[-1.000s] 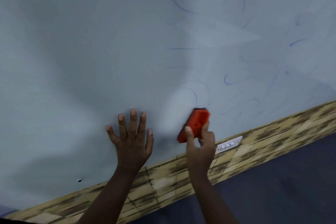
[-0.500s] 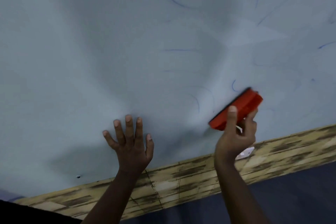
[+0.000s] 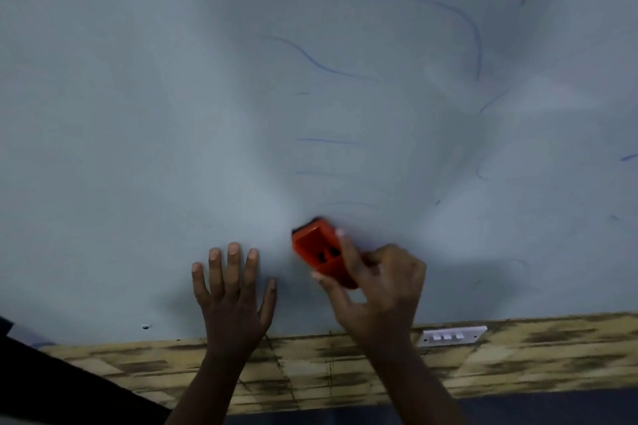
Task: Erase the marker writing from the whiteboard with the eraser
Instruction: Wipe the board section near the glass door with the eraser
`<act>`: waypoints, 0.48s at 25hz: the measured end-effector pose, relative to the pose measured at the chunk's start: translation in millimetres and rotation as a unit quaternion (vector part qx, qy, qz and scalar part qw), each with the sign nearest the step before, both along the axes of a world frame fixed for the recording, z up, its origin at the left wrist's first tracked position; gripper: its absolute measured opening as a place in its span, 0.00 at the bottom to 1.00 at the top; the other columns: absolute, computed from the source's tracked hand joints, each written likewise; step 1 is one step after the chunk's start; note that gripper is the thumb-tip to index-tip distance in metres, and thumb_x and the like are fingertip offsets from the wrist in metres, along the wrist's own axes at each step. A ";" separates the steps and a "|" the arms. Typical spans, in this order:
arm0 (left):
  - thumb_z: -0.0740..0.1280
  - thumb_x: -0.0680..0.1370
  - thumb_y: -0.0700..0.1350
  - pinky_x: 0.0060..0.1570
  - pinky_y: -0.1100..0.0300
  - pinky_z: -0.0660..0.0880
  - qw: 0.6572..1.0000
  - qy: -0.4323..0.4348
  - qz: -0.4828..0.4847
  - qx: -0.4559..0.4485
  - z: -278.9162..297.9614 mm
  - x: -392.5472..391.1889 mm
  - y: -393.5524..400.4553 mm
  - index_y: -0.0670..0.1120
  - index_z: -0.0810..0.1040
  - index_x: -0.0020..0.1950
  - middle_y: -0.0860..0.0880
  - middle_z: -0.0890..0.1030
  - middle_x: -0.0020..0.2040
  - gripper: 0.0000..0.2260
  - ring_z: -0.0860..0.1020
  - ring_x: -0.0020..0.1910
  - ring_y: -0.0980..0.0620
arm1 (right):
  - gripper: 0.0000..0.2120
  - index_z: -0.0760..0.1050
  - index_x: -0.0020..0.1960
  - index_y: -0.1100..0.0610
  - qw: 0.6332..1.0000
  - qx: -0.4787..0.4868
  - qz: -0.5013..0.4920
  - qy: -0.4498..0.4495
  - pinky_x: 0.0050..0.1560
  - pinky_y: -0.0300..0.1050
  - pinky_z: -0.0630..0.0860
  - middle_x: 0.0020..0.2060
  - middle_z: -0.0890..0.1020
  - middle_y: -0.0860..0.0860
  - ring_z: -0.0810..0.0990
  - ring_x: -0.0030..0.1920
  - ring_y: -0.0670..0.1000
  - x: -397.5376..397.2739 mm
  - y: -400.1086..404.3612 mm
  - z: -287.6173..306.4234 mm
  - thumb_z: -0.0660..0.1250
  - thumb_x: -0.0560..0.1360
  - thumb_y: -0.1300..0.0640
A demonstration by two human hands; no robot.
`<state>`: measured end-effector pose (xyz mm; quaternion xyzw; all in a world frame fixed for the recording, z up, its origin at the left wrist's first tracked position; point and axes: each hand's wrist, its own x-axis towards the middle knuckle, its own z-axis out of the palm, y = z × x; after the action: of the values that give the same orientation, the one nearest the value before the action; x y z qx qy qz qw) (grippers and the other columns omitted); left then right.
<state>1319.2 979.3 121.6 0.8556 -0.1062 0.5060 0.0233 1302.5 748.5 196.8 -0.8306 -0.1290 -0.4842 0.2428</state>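
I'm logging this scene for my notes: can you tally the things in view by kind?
Hands: 2, left hand flat on the board, right hand holding the eraser
Orange eraser: 1
Whiteboard: 1
White switch plate: 1
Total: 5

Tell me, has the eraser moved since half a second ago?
Yes. The eraser has moved left, away from the switch plate, toward the left hand.
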 end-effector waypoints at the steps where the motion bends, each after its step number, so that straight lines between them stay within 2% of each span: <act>1: 0.65 0.82 0.53 0.82 0.37 0.50 1.000 0.001 0.000 0.003 0.3 -0.9 1.6 0.46 0.51 0.87 0.44 0.49 0.88 0.38 0.48 0.86 0.41 | 0.32 0.73 0.73 0.49 1.000 0.022 -0.008 -0.006 0.48 0.50 0.65 0.43 0.76 0.54 0.73 0.44 0.54 2.4 -6.3 13.5 0.75 0.74 0.37; 3: 0.66 0.82 0.53 0.82 0.38 0.52 1.000 -0.001 -0.002 0.002 0.8 -3.7 4.2 0.47 0.53 0.87 0.45 0.51 0.87 0.37 0.50 0.86 0.42 | 0.33 0.73 0.74 0.52 0.997 0.076 -0.019 -0.010 0.46 0.49 0.67 0.44 0.75 0.55 0.73 0.44 0.54 2.7 -20.6 29.5 0.75 0.74 0.39; 5: 0.67 0.82 0.53 0.81 0.38 0.55 1.000 -0.006 -0.004 0.002 4.6 -7.8 5.7 0.48 0.56 0.87 0.45 0.55 0.86 0.36 0.52 0.86 0.43 | 0.34 0.73 0.75 0.56 0.982 0.186 -0.018 -0.006 0.43 0.48 0.72 0.44 0.73 0.55 0.73 0.42 0.54 -1.1 -35.5 35.6 0.76 0.75 0.42; 7: 0.68 0.82 0.51 0.79 0.38 0.59 1.000 0.004 -0.015 -0.008 10.8 -13.6 4.3 0.47 0.60 0.86 0.44 0.60 0.84 0.34 0.56 0.85 0.43 | 0.32 0.73 0.75 0.60 0.938 0.345 -0.017 -0.008 0.43 0.41 0.77 0.44 0.73 0.61 0.77 0.43 0.50 -4.3 -52.3 44.9 0.75 0.76 0.46; 9: 0.68 0.82 0.50 0.76 0.38 0.62 0.999 0.010 -0.028 -0.021 21.3 -21.0 4.4 0.46 0.64 0.83 0.43 0.65 0.80 0.30 0.61 0.82 0.42 | 0.29 0.73 0.75 0.59 0.891 0.454 -0.020 0.003 0.44 0.34 0.79 0.50 0.77 0.65 0.79 0.46 0.40 -5.5 -61.3 61.9 0.74 0.78 0.49; 11: 0.67 0.82 0.49 0.73 0.39 0.65 0.998 0.004 -0.037 -0.048 37.5 -24.7 7.9 0.45 0.69 0.81 0.43 0.68 0.77 0.27 0.66 0.78 0.41 | 0.28 0.73 0.75 0.57 0.876 0.481 -0.025 0.014 0.45 0.33 0.79 0.52 0.77 0.65 0.79 0.46 0.38 -4.7 -50.0 76.1 0.74 0.78 0.50; 12: 0.67 0.83 0.49 0.71 0.38 0.66 0.997 -0.003 -0.038 -0.065 47.0 -24.8 10.2 0.44 0.71 0.80 0.42 0.69 0.76 0.25 0.68 0.76 0.40 | 0.29 0.73 0.76 0.56 0.888 0.459 -0.031 0.011 0.45 0.37 0.79 0.51 0.76 0.62 0.78 0.45 0.39 -5.2 -34.6 79.9 0.74 0.78 0.49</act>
<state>1294.4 989.5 168.7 0.8463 -0.1057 0.5129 0.0982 1297.2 713.9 276.6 -0.6354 0.1359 -0.4879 0.5829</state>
